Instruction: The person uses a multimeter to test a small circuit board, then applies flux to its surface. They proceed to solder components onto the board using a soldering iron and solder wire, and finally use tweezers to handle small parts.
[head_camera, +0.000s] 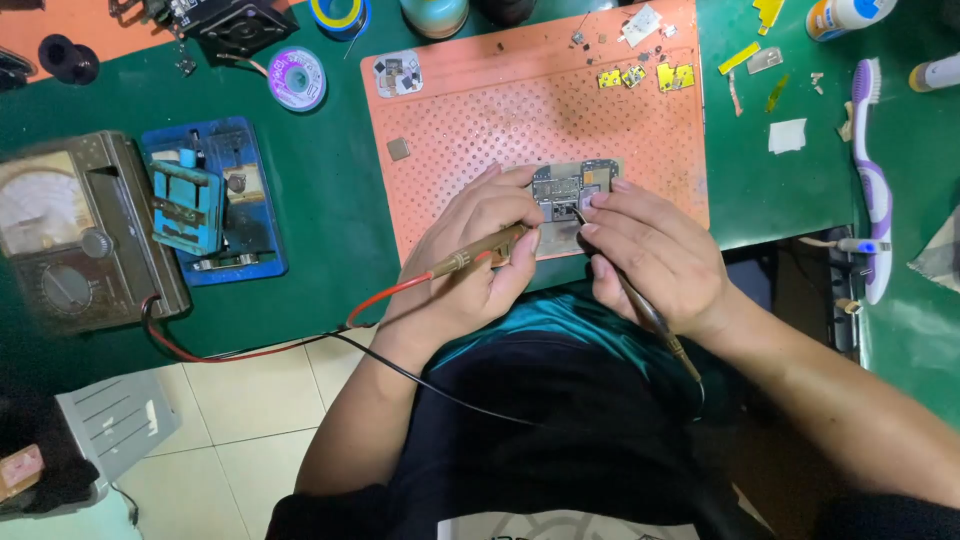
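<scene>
Left hand (478, 258) grips a red-wired probe (480, 252), right hand (650, 250) a black one (640, 300); fingers hide both tips on the board (572, 187).

I saw a matt orange perforated rubber mat (480, 110) on a smooth green table (330, 200); the grey circuit board (568, 190) looked dull metal.

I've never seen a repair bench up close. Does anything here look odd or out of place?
A purple toothbrush lies at the bench's right edge, odd among electronics tools. Small yellow scraps sit scattered across the top of the orange mat. Both hands hold probes on the circuit board.
</scene>
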